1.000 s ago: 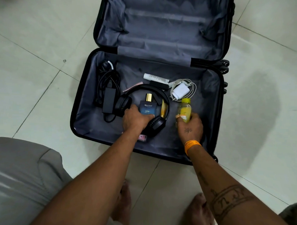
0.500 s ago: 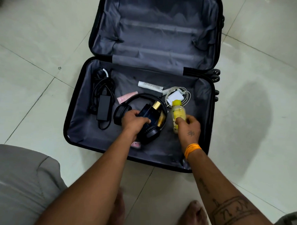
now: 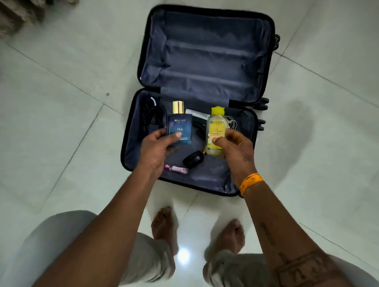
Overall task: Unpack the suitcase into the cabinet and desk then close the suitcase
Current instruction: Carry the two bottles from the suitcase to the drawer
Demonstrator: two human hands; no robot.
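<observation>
The left hand (image 3: 155, 148) grips a blue square perfume bottle with a gold cap (image 3: 179, 127); the right hand (image 3: 237, 150) pinches a clear yellow-capped plastic bottle (image 3: 216, 131). Both bottles stand upright above the open black hard-shell suitcase (image 3: 128, 141), over its near half, on the pale tiled floor (image 3: 56, 117).

floor (image 3: 56, 128): glossy tile | suitcase lining (image 3: 208, 58): matt cloth | perfume cap (image 3: 178, 107): shiny gold metal
</observation>
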